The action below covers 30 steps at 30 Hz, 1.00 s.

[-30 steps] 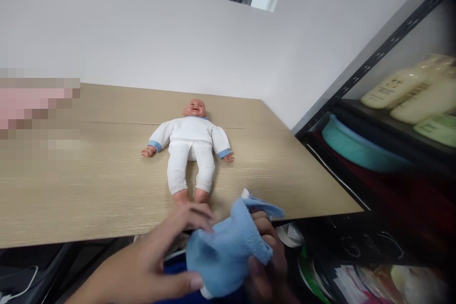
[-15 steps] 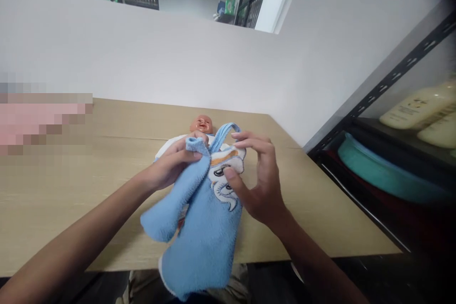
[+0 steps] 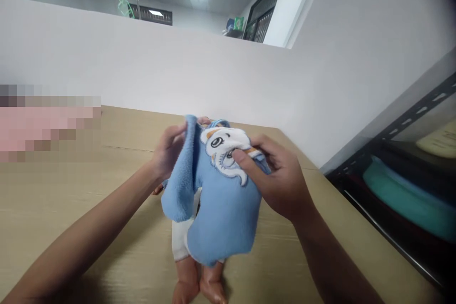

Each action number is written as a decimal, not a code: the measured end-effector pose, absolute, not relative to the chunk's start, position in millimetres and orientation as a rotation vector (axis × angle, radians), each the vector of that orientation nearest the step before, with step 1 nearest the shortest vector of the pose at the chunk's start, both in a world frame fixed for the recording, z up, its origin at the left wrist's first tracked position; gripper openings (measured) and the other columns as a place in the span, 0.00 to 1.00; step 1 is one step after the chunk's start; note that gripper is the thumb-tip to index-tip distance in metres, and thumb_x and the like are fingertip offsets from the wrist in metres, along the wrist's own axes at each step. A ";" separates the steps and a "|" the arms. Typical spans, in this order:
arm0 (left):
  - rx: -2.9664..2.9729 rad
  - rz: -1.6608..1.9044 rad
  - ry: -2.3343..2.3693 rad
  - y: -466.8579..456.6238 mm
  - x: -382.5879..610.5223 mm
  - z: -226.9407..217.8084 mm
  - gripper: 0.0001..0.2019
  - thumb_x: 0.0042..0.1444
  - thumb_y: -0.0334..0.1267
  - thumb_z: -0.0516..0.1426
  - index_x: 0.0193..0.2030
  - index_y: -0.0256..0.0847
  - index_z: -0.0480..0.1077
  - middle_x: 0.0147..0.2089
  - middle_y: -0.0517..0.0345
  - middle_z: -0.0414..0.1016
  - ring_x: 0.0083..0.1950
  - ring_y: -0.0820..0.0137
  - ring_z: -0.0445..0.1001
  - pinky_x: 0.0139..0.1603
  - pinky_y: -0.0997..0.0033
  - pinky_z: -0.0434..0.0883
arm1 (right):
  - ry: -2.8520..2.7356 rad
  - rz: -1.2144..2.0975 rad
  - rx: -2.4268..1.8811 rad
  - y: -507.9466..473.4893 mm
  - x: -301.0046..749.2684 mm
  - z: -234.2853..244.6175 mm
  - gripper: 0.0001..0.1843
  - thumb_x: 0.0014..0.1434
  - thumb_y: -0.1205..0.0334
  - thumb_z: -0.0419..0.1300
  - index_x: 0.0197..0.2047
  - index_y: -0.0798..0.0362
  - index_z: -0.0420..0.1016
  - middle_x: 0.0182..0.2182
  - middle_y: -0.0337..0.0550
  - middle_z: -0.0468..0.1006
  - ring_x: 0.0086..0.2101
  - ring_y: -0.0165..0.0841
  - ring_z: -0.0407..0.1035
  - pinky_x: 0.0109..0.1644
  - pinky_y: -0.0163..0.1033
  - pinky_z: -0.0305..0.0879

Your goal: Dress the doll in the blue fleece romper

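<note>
Between my hands hang small blue fleece baby overalls (image 3: 224, 218), with a white cartoon face stitched on the front and a looped strap at the top. My left hand (image 3: 170, 145) is closed on their upper left edge, some of its fingers hidden behind the cloth. My right hand (image 3: 278, 175) grips the upper right edge, thumb pressed on the embroidered face. Below and behind the cloth a baby doll (image 3: 187, 275) lies on its back, its bare feet toward me. White clothing shows on its legs; the overalls hide its head and most of its body.
The doll lies on a tan tabletop (image 3: 124, 209) backed by a low white wall (image 3: 142, 66). At the right, a black metal shelf (image 3: 395, 126) holds a teal basin (image 3: 406, 199) and a pale yellow bottle (image 3: 440, 137). A blurred pink patch (image 3: 42, 128) covers the left edge.
The overalls have moved up and away from me, over the doll, hiding its head. My right hand has closed on their edge. The view has shifted, and the doll's legs now show.
</note>
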<state>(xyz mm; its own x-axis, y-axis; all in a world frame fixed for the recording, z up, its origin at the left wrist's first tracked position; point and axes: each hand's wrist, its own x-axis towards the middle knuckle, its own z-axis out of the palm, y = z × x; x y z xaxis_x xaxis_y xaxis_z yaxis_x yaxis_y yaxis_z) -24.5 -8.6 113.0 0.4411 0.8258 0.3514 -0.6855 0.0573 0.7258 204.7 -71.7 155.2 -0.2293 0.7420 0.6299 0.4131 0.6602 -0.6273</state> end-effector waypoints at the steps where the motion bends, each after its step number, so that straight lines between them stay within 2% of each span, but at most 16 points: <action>1: 0.967 1.183 0.165 -3.7 -27.8 112.3 0.31 0.58 0.65 0.72 0.58 0.47 0.78 0.52 0.54 0.87 0.58 0.50 0.87 0.62 0.50 0.83 | -1.858 0.368 -0.901 -64.9 202.5 155.8 0.06 0.73 0.54 0.72 0.46 0.46 0.85 0.36 0.36 0.85 0.38 0.37 0.78 0.43 0.40 0.75; 3: 0.975 1.254 0.156 7.0 -36.8 112.7 0.34 0.57 0.66 0.75 0.61 0.47 0.78 0.51 0.58 0.85 0.53 0.59 0.87 0.58 0.58 0.83 | -1.860 0.265 -0.848 -50.0 200.9 156.4 0.03 0.73 0.58 0.71 0.49 0.45 0.85 0.38 0.37 0.84 0.39 0.38 0.78 0.44 0.41 0.75; 6: 1.157 1.327 0.211 21.4 -55.2 119.0 0.34 0.55 0.52 0.80 0.64 0.45 0.79 0.49 0.59 0.83 0.47 0.67 0.84 0.51 0.69 0.80 | -1.863 0.077 -0.711 -30.4 202.7 156.4 0.04 0.69 0.63 0.69 0.47 0.45 0.83 0.43 0.42 0.82 0.44 0.42 0.78 0.50 0.47 0.77; 8: 1.344 1.306 0.291 26.7 -69.6 125.6 0.35 0.55 0.45 0.80 0.69 0.45 0.78 0.49 0.58 0.84 0.46 0.67 0.83 0.48 0.70 0.77 | -1.890 0.033 -0.646 -23.3 205.2 155.6 0.05 0.67 0.62 0.69 0.46 0.45 0.81 0.50 0.47 0.82 0.52 0.47 0.79 0.58 0.53 0.78; 10: 1.535 1.270 0.420 27.9 -84.0 132.1 0.34 0.60 0.43 0.77 0.72 0.47 0.78 0.53 0.55 0.84 0.48 0.66 0.82 0.49 0.69 0.77 | -1.896 0.065 -0.659 -21.5 208.0 153.9 0.07 0.68 0.62 0.69 0.48 0.45 0.79 0.52 0.48 0.83 0.54 0.48 0.79 0.61 0.55 0.78; 13: 1.776 1.261 0.722 23.5 -100.2 138.9 0.26 0.71 0.47 0.70 0.72 0.44 0.80 0.62 0.48 0.83 0.60 0.58 0.80 0.60 0.64 0.77 | -1.861 0.134 -0.721 -23.9 210.5 149.9 0.07 0.73 0.61 0.68 0.53 0.44 0.79 0.45 0.43 0.84 0.45 0.43 0.81 0.52 0.48 0.80; 15: 1.882 1.321 0.821 16.6 -103.5 142.2 0.25 0.75 0.52 0.66 0.72 0.43 0.80 0.69 0.45 0.79 0.70 0.53 0.76 0.69 0.59 0.75 | -1.865 0.155 -0.729 -25.6 210.5 147.3 0.07 0.75 0.60 0.68 0.55 0.44 0.81 0.45 0.42 0.85 0.43 0.41 0.81 0.50 0.46 0.80; 18: 1.987 1.382 0.642 -0.3 -96.3 149.3 0.28 0.72 0.59 0.68 0.70 0.44 0.82 0.75 0.45 0.76 0.79 0.47 0.70 0.79 0.52 0.71 | -1.915 0.196 -0.706 -27.4 208.7 145.2 0.09 0.76 0.56 0.70 0.57 0.42 0.84 0.46 0.42 0.87 0.44 0.41 0.83 0.51 0.46 0.81; 20: 2.051 1.336 0.521 -14.0 -86.6 155.1 0.29 0.64 0.55 0.75 0.68 0.45 0.83 0.74 0.46 0.79 0.80 0.44 0.69 0.83 0.47 0.68 | -1.945 0.248 -0.694 -29.6 207.0 145.9 0.10 0.75 0.53 0.73 0.57 0.42 0.86 0.45 0.42 0.88 0.43 0.41 0.83 0.51 0.47 0.82; 22: 2.117 1.270 0.488 -25.3 -77.2 159.5 0.32 0.57 0.44 0.81 0.67 0.47 0.83 0.71 0.47 0.82 0.78 0.44 0.72 0.81 0.45 0.71 | -1.963 0.289 -0.687 -32.9 205.1 148.1 0.13 0.72 0.49 0.75 0.55 0.43 0.87 0.44 0.42 0.88 0.42 0.42 0.83 0.50 0.48 0.83; 25: 2.193 1.177 0.473 -31.5 -68.2 160.3 0.36 0.55 0.37 0.81 0.70 0.48 0.81 0.66 0.47 0.85 0.69 0.49 0.81 0.71 0.52 0.79 | -1.976 0.348 -0.678 -37.8 203.9 152.9 0.16 0.67 0.44 0.80 0.48 0.44 0.88 0.39 0.42 0.87 0.39 0.41 0.81 0.44 0.45 0.81; 27: 2.232 1.136 0.461 -29.2 -66.0 158.4 0.29 0.58 0.39 0.80 0.66 0.47 0.83 0.59 0.49 0.87 0.60 0.54 0.84 0.62 0.57 0.81 | -1.992 0.415 -0.686 -38.9 206.0 156.1 0.18 0.65 0.43 0.81 0.47 0.45 0.87 0.37 0.39 0.86 0.36 0.38 0.79 0.40 0.41 0.78; 30: 2.312 1.148 0.490 -24.1 -67.7 157.6 0.13 0.62 0.44 0.78 0.49 0.46 0.86 0.46 0.54 0.86 0.50 0.58 0.82 0.56 0.59 0.79 | -2.073 0.557 -0.742 -36.0 213.2 160.4 0.17 0.75 0.42 0.72 0.50 0.46 0.87 0.34 0.37 0.83 0.33 0.35 0.77 0.37 0.38 0.74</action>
